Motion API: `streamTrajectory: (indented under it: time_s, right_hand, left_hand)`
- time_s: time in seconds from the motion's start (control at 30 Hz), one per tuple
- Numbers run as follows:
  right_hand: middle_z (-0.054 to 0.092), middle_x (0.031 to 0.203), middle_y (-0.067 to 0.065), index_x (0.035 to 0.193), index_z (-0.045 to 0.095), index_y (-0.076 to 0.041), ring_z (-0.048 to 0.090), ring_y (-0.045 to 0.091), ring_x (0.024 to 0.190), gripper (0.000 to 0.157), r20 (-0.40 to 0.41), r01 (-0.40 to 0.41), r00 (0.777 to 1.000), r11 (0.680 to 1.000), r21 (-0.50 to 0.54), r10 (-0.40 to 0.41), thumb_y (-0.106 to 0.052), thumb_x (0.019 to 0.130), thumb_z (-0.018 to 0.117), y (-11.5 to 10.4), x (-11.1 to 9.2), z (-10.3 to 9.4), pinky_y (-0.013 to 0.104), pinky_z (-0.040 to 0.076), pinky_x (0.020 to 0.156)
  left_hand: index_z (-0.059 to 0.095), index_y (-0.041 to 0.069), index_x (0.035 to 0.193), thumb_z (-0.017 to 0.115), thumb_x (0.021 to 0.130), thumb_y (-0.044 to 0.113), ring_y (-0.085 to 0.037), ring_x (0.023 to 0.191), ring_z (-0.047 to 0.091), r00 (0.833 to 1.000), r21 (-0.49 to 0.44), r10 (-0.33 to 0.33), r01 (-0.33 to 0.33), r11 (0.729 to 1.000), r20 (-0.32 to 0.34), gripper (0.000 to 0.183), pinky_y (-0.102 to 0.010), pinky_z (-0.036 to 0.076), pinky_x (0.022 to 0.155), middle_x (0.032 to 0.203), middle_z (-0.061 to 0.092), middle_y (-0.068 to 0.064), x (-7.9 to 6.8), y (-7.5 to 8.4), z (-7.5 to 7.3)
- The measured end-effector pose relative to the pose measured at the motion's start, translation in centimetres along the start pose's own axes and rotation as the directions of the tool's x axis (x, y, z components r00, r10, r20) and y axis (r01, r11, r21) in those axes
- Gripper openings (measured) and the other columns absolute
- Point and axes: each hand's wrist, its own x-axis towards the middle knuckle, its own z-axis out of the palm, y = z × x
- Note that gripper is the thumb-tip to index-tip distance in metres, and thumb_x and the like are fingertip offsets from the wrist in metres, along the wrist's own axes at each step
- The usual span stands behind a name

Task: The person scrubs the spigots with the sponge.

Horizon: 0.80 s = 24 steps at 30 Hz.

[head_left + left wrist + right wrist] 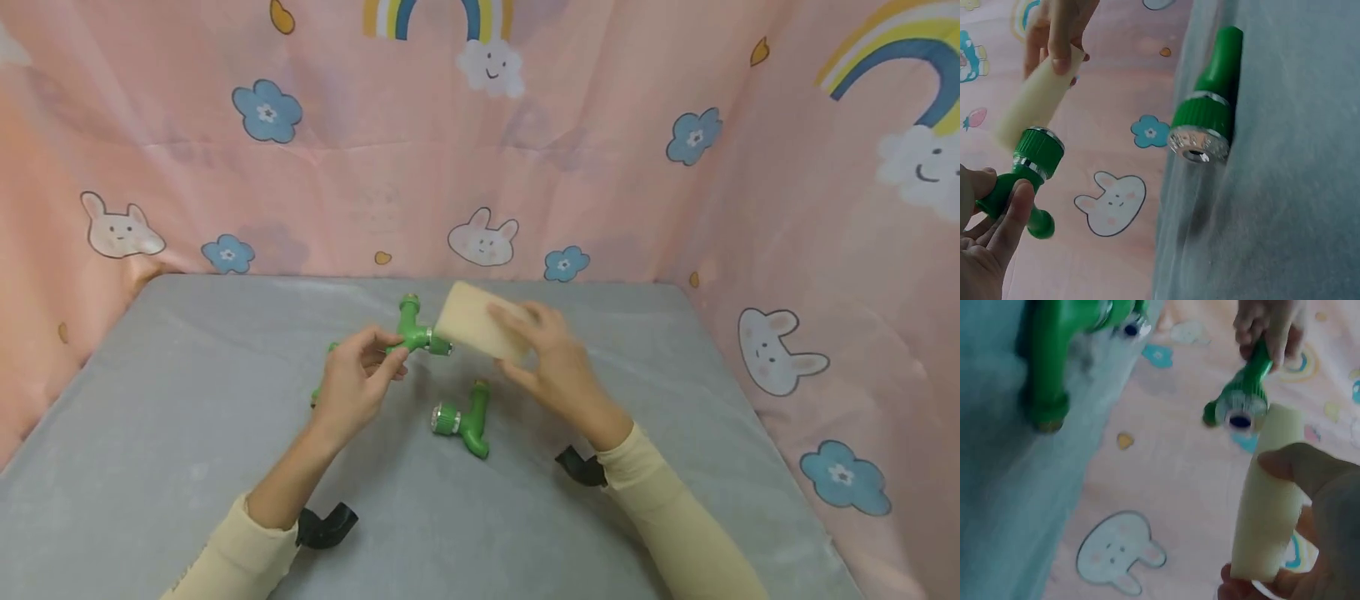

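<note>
My left hand (354,385) pinches a green plastic tap (409,318) by its spout end between thumb and fingers, above the table. The tap's ribbed knob (1040,150) with a silver ring points toward a cream sponge block (474,320). My right hand (562,371) grips that sponge, thumb on one broad face and fingers on the other. In the right wrist view the sponge (1269,506) is seen edge-on, its upper end close beside the tap's knob (1241,411). A second green tap (472,423) lies on the table between my forearms.
Another green tap (314,398) lies mostly hidden behind my left hand. The grey cloth-covered table (187,400) meets a pink printed curtain (337,192) at the back and sides. A black strap piece (327,527) sticks out at each wrist.
</note>
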Motion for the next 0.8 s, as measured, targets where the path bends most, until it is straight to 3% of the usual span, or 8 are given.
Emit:
streamTrajectory:
  time_s: [0.1,0.27,0.37,0.47,0.53,0.67,0.73,0.8]
  right_hand:
    - [0.057,0.13,0.022,0.141,0.06,-0.019,0.054,0.039,0.113,0.066,-0.048,-0.03,0.998,0.999,0.01,0.031,-0.014,0.079,0.083,0.3,0.0,0.0,0.055,0.053,0.081]
    - [0.058,0.13,0.022,0.143,0.058,-0.02,0.056,0.039,0.112,0.067,0.022,0.097,0.995,0.993,0.071,-0.099,-0.02,0.081,0.082,-0.2,0.1,0.7,0.052,0.055,0.083]
    - [0.058,0.129,0.021,0.143,0.058,-0.02,0.056,0.038,0.111,0.064,0.003,0.004,1.0,1.0,0.012,-0.004,-0.018,0.083,0.08,0.5,0.4,1.1,0.05,0.057,0.077]
    - [0.057,0.129,0.022,0.141,0.06,-0.017,0.055,0.038,0.111,0.064,-0.091,-0.102,0.991,0.995,-0.003,0.101,-0.015,0.081,0.082,0.9,0.6,1.0,0.052,0.056,0.077]
    - [0.056,0.13,0.023,0.141,0.061,-0.017,0.054,0.04,0.11,0.065,-0.119,-0.077,0.99,0.997,0.022,0.079,-0.016,0.079,0.083,0.6,0.4,0.9,0.053,0.055,0.077]
    - [0.057,0.129,0.024,0.141,0.061,-0.018,0.054,0.04,0.107,0.068,-0.098,0.056,0.994,0.998,0.019,-0.054,-0.02,0.077,0.084,-0.3,0.3,0.9,0.052,0.054,0.075]
    - [0.057,0.129,0.023,0.141,0.061,-0.019,0.054,0.038,0.105,0.067,-0.108,0.033,0.993,0.999,-0.034,-0.036,-0.019,0.077,0.083,-0.2,0.5,1.1,0.05,0.055,0.074]
    - [0.055,0.132,0.023,0.14,0.061,-0.018,0.053,0.039,0.107,0.065,-0.158,-0.05,0.987,0.997,-0.063,0.039,-0.015,0.079,0.082,0.2,0.5,1.0,0.05,0.055,0.074]
  left_hand:
    - [0.066,-0.004,0.107,0.069,0.094,0.001,-0.024,0.08,0.076,0.999,0.087,0.043,-0.042,0.995,0.001,0.014,-0.026,0.063,0.073,0.096,0.075,-0.02,-0.2,0.2,0.1]
    - [0.067,-0.002,0.107,0.073,0.091,0.001,-0.029,0.092,0.077,0.994,0.17,0.107,-0.109,0.979,0.017,0.018,-0.031,0.063,0.077,0.1,0.076,-0.018,-0.4,0.6,0.1]
    - [0.067,-0.001,0.107,0.075,0.089,0.002,-0.031,0.095,0.077,0.991,0.213,0.135,-0.135,0.968,0.013,0.02,-0.033,0.063,0.079,0.101,0.076,-0.018,-0.3,0.6,0.2]
    - [0.066,-0.001,0.107,0.076,0.087,0.0,-0.031,0.094,0.076,0.989,0.241,0.147,-0.149,0.959,0.025,0.022,-0.032,0.063,0.078,0.1,0.076,-0.018,-0.3,0.5,0.4]
    - [0.067,-0.001,0.105,0.076,0.086,-0.002,-0.03,0.093,0.076,0.986,0.255,0.159,-0.165,0.953,0.042,0.022,-0.03,0.063,0.077,0.1,0.076,-0.017,-0.3,0.5,0.6]
    - [0.067,0.0,0.101,0.077,0.085,-0.005,-0.027,0.09,0.076,0.974,0.274,0.216,-0.228,0.934,0.073,0.019,-0.027,0.063,0.078,0.099,0.075,-0.016,-0.4,0.6,0.9]
    - [0.068,0.0,0.1,0.077,0.085,-0.004,-0.025,0.089,0.076,0.967,0.286,0.241,-0.256,0.923,0.085,0.018,-0.026,0.063,0.078,0.098,0.075,-0.015,-0.5,0.7,1.1]
    - [0.069,0.001,0.099,0.077,0.085,-0.002,-0.023,0.088,0.076,0.962,0.308,0.256,-0.273,0.911,0.096,0.017,-0.026,0.063,0.078,0.096,0.076,-0.013,-0.6,0.7,1.3]
